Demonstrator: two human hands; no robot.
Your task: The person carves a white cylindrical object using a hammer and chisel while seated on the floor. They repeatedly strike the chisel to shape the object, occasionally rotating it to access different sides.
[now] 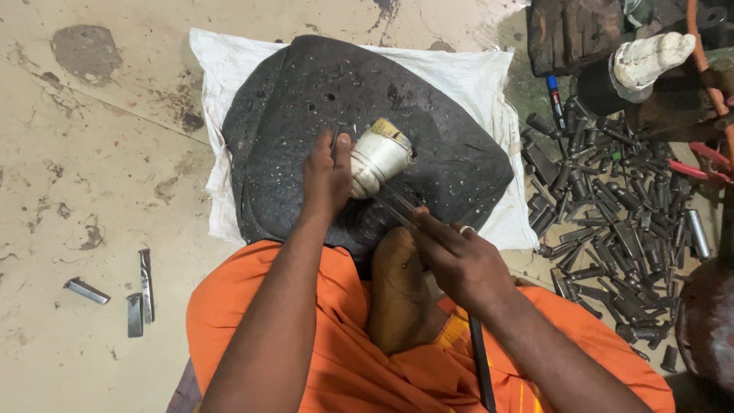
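Head view shows your left hand [327,177] gripping a white tin [378,157] on the black pad [306,92]. Your right hand [459,264] holds a thin rod [397,208] against it. Dark metal pieces [612,229] lie right.

White can [378,157] tilted on black pad [367,138]; thin rod [397,206] against it.
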